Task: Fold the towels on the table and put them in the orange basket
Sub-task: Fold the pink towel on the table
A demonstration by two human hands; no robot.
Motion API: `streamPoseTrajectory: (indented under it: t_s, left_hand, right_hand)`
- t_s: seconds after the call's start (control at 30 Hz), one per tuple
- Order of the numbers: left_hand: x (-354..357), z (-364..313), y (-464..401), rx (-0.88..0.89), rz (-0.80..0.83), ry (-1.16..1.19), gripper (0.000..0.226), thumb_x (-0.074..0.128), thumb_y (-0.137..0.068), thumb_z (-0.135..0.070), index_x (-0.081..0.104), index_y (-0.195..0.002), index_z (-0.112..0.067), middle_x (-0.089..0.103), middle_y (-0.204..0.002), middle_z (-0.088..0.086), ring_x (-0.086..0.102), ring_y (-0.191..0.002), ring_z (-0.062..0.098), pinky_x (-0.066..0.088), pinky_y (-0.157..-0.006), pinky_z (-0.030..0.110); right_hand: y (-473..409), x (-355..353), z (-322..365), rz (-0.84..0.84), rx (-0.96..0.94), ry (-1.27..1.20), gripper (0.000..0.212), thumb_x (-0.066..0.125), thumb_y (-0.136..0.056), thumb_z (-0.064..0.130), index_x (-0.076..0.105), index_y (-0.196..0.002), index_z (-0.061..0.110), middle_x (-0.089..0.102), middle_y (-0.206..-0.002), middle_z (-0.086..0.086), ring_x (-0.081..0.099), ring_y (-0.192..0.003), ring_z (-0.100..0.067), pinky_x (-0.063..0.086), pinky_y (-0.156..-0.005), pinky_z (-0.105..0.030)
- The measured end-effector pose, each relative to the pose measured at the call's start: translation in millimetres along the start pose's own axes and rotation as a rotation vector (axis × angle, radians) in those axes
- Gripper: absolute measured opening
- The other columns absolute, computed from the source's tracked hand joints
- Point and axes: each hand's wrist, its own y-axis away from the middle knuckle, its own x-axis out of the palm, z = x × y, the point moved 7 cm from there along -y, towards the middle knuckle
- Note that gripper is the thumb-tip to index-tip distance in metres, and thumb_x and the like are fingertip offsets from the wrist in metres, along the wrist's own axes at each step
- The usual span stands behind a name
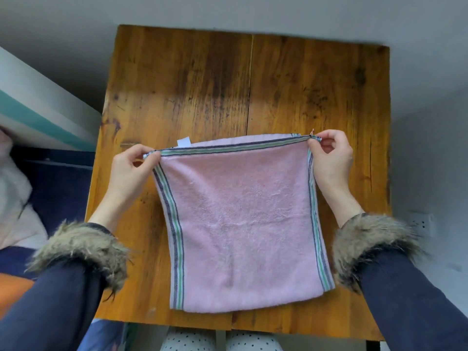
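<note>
A pink towel (243, 219) with striped borders is lying near the front edge of the wooden table (190, 79), and it is already looking doubled over: a second pink layer and a small white tag (184, 142) are peeking out behind its far edge, so I am judging that the first fold is being made or squared up right now. The left hand (131, 171) is pinching the far left corner between thumb and fingers, and the right hand (331, 158) is pinching the far right corner the same way, so the far edge is being held taut between them while the near part of the cloth is resting flat on the wood. Both wrists are coming out of dark sleeves with furry cuffs (83, 252). No other towel is showing on the table from where I am standing, so I cannot tell whether any more are waiting. At the lower left edge an orange shape (12, 290) is showing, possibly the basket, though too little of it is in sight to be sure, and nothing is visibly lying in it. As I am reading it, this towel is at best half folded; at least one more fold and the carry over to the basket are remaining.
</note>
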Motion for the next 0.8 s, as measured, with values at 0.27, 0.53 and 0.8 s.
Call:
streamPoseTrajectory:
  t_s: [0.27, 0.53, 0.8]
  left_hand:
    - [21, 34, -27, -0.121, -0.049, -0.158, 0.008, 0.059, -0.088, -0.018, 0.064, -0.087, -0.013, 0.061, -0.094, 0.004, 0.053, -0.087, 0.014, 0.038, -0.079, 0.027]
    - [38, 40, -50, -0.048, 0.136, -0.417, 0.009, 0.065, -0.085, -0.017, 0.067, -0.091, -0.010, 0.053, -0.108, 0.010, 0.049, -0.100, 0.023, 0.032, -0.084, 0.026]
    - [42, 38, -51, -0.118, 0.180, -0.392, 0.011, 0.070, -0.080, -0.017, 0.069, -0.086, -0.008, 0.052, -0.085, 0.004, 0.046, -0.083, 0.018, 0.029, -0.071, 0.026]
  right_hand:
    - [-30, 30, -11, 0.118, -0.046, 0.154, 0.013, 0.059, -0.089, 0.016, 0.059, -0.101, 0.010, 0.057, -0.096, 0.002, 0.051, -0.088, -0.010, 0.040, -0.069, -0.011]
    - [-55, 65, -15, 0.411, -0.296, 0.581, 0.016, 0.055, -0.091, 0.018, 0.059, -0.102, 0.008, 0.050, -0.113, -0.008, 0.044, -0.106, -0.021, 0.037, -0.085, -0.027]
    - [-53, 72, -13, 0.674, -0.279, 0.697, 0.018, 0.062, -0.086, 0.030, 0.056, -0.097, 0.016, 0.046, -0.104, -0.002, 0.038, -0.098, -0.016, 0.032, -0.079, -0.027]
